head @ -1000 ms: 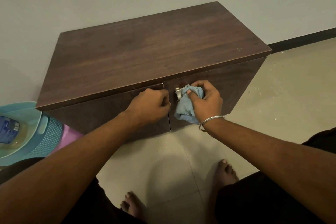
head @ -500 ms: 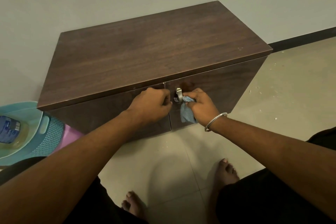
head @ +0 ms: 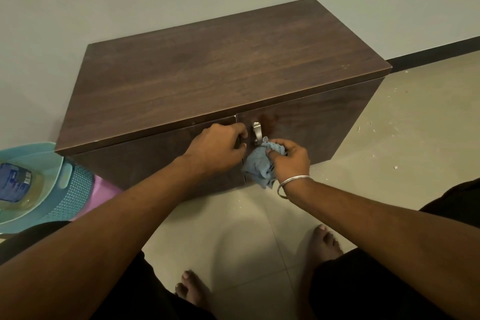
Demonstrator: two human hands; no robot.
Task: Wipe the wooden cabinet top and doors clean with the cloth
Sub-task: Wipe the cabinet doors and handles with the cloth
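Pale tiled floor (head: 405,143) runs up to a plain wall, and my wooden cabinet (head: 220,70) stands against it, its top filling the middle of my view. My left hand (head: 218,148) is curled over the inner edge of the left door (head: 155,161), just under the top; whether it grips a handle there I cannot tell. My right hand (head: 291,158), with a metal bangle (head: 292,186) on the wrist, pinches the bunched blue cloth (head: 259,166) against the right door (head: 324,122), touching the lower end of the silver handle (head: 257,132). At nine o'clock sits a teal basket (head: 65,182) holding a bottle with a blue label (head: 14,182); its writing is too blurred to read. My bare feet show at six o'clock
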